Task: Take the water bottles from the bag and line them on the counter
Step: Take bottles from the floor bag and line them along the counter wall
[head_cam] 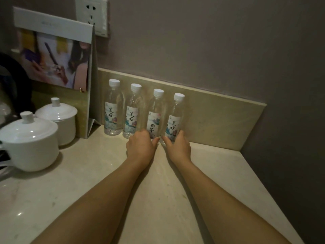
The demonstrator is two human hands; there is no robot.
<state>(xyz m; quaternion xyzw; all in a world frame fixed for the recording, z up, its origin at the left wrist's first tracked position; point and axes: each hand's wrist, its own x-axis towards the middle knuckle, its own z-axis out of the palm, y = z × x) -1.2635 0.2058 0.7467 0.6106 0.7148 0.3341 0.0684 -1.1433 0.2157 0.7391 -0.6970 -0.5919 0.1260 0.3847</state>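
Four clear plastic water bottles with white caps [144,111] are stood in a row on the beige marble counter [158,199] against its backsplash. The third bottle's base is gripped by the left hand [140,147], the fourth's by the right hand [178,147]. The final alignment step is judged in hand; next, only release is called for.

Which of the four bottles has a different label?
The third bottle from the left, gripped by the left hand: its label characters differ from the matching three.

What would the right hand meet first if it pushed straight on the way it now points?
The right hand already grips the base of the rightmost clear plastic water bottle with a white cap. Pushed on, that bottle would probably reach the beige stone backsplash right behind it; the gap is hard to judge.
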